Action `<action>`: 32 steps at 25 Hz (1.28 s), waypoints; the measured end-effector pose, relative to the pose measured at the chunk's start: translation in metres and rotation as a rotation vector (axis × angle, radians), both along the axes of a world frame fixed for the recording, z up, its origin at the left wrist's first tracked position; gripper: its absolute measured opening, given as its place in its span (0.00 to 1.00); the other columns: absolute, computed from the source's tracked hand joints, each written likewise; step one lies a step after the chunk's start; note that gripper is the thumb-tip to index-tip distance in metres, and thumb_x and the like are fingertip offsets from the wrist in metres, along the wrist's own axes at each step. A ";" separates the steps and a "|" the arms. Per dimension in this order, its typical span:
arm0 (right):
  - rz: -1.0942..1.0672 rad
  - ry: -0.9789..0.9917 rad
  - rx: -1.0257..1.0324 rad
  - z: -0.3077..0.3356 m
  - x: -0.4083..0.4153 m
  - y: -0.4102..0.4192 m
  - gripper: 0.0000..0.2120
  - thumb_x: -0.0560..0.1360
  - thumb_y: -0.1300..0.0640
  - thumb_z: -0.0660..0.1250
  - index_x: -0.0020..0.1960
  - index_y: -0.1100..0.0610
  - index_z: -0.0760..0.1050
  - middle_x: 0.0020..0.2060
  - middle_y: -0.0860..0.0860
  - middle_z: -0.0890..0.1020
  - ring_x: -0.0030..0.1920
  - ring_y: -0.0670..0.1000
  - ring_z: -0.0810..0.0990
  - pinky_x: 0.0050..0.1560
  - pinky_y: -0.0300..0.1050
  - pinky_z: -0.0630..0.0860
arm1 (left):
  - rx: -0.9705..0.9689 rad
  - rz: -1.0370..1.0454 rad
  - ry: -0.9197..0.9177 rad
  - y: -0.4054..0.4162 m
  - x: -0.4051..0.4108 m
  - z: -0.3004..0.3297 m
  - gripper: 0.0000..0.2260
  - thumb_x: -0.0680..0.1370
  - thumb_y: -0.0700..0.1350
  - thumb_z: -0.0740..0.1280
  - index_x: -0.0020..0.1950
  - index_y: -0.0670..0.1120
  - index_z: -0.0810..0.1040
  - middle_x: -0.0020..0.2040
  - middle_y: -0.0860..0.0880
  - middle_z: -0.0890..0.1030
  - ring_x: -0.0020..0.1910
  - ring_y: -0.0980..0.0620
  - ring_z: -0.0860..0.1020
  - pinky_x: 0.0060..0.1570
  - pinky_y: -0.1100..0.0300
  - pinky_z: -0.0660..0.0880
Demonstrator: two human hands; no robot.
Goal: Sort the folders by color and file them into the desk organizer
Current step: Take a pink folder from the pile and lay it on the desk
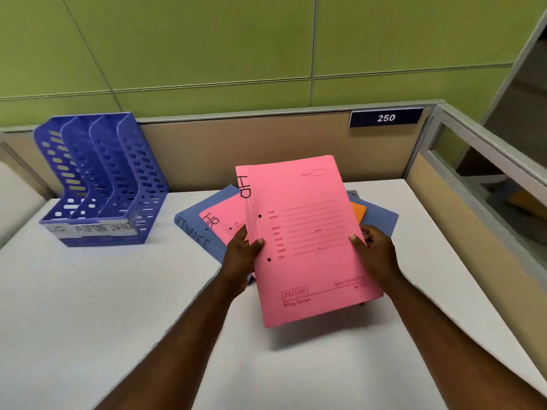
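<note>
Both hands hold the pink folder (307,241) lifted above the tabletop (88,306): the left hand (241,251) pinches its spine edge, the right hand (374,251) its opposite edge. The folder's long axis points away from the person. The blue desk organizer (100,179) stands well to the folder's left and slightly farther back, so the left hand is nearer. A pile of remaining folders (194,232) lies just beneath the pink folder.

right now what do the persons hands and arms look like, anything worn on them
Both arms are bare along their whole visible length: no sleeves, no gloves. The left hand and right hand show no rings, and neither wrist carries a watch, band or bracelet. A short thumbnail shows on each hand. No markings, tape or cables are visible anywhere on them.
</note>
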State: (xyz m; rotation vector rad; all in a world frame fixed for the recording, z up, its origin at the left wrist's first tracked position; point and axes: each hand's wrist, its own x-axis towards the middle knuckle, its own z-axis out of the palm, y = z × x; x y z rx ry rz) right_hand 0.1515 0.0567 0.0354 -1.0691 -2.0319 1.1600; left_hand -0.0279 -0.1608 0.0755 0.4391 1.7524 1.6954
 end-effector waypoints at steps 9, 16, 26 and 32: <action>0.074 0.138 -0.229 0.012 -0.060 -0.174 0.14 0.75 0.57 0.69 0.60 0.55 0.76 0.49 0.53 0.83 0.48 0.56 0.82 0.50 0.58 0.81 | -0.017 0.165 0.072 -0.183 -0.046 0.021 0.17 0.81 0.41 0.63 0.69 0.54 0.72 0.56 0.49 0.84 0.50 0.46 0.84 0.49 0.43 0.81; 0.261 0.107 -0.381 0.004 -0.109 -0.301 0.09 0.74 0.62 0.70 0.53 0.57 0.78 0.48 0.55 0.84 0.49 0.54 0.83 0.49 0.47 0.80 | -0.136 0.343 0.179 -0.319 -0.084 0.022 0.17 0.80 0.42 0.64 0.69 0.49 0.73 0.60 0.45 0.81 0.54 0.42 0.82 0.54 0.39 0.79; 0.545 -0.088 -0.434 -0.025 -0.176 -0.449 0.05 0.76 0.65 0.66 0.48 0.58 0.79 0.39 0.55 0.82 0.37 0.48 0.78 0.36 0.36 0.73 | -0.450 0.469 0.216 -0.481 -0.148 -0.010 0.17 0.77 0.37 0.65 0.66 0.46 0.72 0.60 0.43 0.80 0.49 0.42 0.82 0.54 0.42 0.79; 0.616 -0.185 -0.446 -0.046 -0.199 -0.509 0.05 0.72 0.67 0.68 0.47 0.63 0.80 0.36 0.58 0.82 0.36 0.51 0.78 0.43 0.48 0.76 | -0.650 0.494 0.217 -0.533 -0.169 -0.036 0.20 0.76 0.35 0.63 0.68 0.46 0.70 0.60 0.42 0.79 0.53 0.38 0.80 0.55 0.45 0.77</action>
